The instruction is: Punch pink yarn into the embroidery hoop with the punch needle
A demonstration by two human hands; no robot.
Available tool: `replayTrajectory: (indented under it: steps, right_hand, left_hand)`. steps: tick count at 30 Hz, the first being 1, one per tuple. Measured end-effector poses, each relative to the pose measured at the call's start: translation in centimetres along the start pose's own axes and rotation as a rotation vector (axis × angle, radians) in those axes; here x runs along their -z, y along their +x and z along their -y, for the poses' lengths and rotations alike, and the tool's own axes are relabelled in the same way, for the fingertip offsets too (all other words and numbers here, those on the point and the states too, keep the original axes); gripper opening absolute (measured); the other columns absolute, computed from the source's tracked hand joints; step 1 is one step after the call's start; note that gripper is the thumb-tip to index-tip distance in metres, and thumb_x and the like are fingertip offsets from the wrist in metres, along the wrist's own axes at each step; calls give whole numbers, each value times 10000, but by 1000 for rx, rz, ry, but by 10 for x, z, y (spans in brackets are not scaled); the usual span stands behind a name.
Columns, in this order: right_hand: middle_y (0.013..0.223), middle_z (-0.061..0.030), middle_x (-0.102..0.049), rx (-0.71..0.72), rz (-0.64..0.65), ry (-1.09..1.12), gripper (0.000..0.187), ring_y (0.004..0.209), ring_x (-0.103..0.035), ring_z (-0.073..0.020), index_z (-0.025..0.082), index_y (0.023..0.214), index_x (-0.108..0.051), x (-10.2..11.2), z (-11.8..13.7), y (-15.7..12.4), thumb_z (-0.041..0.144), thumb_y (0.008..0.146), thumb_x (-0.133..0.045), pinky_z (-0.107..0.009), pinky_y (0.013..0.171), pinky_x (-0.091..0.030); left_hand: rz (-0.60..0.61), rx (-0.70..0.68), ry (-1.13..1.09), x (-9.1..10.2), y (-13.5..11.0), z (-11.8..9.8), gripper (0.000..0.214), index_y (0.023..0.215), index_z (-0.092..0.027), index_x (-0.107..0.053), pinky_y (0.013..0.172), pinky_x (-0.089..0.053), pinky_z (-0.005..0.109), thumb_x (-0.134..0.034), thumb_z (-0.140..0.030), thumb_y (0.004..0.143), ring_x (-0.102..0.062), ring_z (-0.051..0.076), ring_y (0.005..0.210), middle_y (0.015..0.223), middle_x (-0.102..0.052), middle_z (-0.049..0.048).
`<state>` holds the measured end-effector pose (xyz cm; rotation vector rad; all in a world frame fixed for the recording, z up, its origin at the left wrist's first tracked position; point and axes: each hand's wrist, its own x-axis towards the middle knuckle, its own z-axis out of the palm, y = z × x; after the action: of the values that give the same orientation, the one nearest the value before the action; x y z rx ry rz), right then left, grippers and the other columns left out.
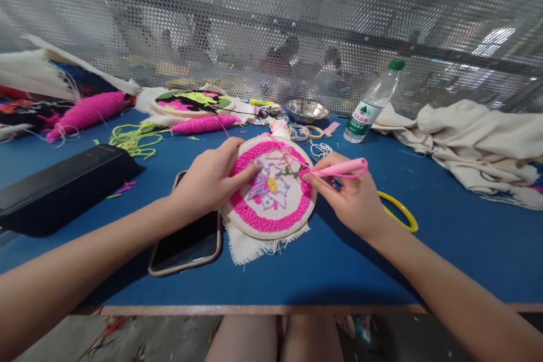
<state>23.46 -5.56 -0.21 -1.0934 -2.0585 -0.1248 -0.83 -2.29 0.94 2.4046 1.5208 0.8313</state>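
Note:
My left hand (216, 172) grips the left rim of a round embroidery hoop (271, 225), its thumb lying over the front. White cloth in the hoop bears a looped pink border, a purple flower with a yellow centre and some green stitches. Fringed cloth hangs below the rim. Between the fingers of my right hand (350, 195) is a pink punch needle (345, 167), with pink yarn running through it. Its tip meets the right side of the pink border; the very point is hidden by my fingers. A phone (186, 243) lies beneath my left wrist.
A dark case (68, 186) lies left, near green yarn (134, 140) and pink skeins (203, 124). Behind stand another hoop (190, 100), a metal bowl (307, 111) and a water bottle (373, 103). Cream cloth (470, 136) and a yellow ring (403, 218) are at right.

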Motion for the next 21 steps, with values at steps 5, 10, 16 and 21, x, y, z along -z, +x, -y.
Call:
replayTrajectory:
  steps: [5, 10, 16, 21]
  right_hand:
    - [825, -59, -629, 70, 84, -197, 213, 802, -558, -206, 186, 802, -584, -4, 3, 1, 357, 920, -536, -335, 709, -440]
    - [871, -39, -669, 33, -6, -83, 137, 783, -618, -167, 183, 850, -609, -2, 7, -3, 306, 904, -581, -293, 705, -462]
    - [804, -21, -630, -18, -106, 58, 129, 677, -605, -115, 178, 790, -605, 2, 9, -2, 245, 899, -589, -251, 628, -462]
    - [747, 2, -613, -36, -109, 50, 154, 590, -567, -95, 187, 771, -571, 4, 9, -2, 263, 905, -581, -244, 571, -435]
  left_hand:
    - [-52, -36, -41, 2, -3, -3, 454, 1165, -166, -517, 572, -349, 245, -538, -493, 851, -590, 182, 681, 835, -658, 20]
    - [20, 45, 25, 0, -1, 0, 428, 1089, -187, -521, 577, -335, 262, -492, -546, 858, -566, 203, 669, 777, -629, 16]
    - [68, 85, 59, -3, 2, 4, 346, 930, -208, -472, 561, -291, 265, -477, -548, 865, -524, 203, 642, 701, -552, -2]
    - [74, 94, 47, -4, 2, 6, 349, 856, -225, -425, 555, -281, 264, -481, -570, 854, -508, 198, 628, 677, -522, -15]
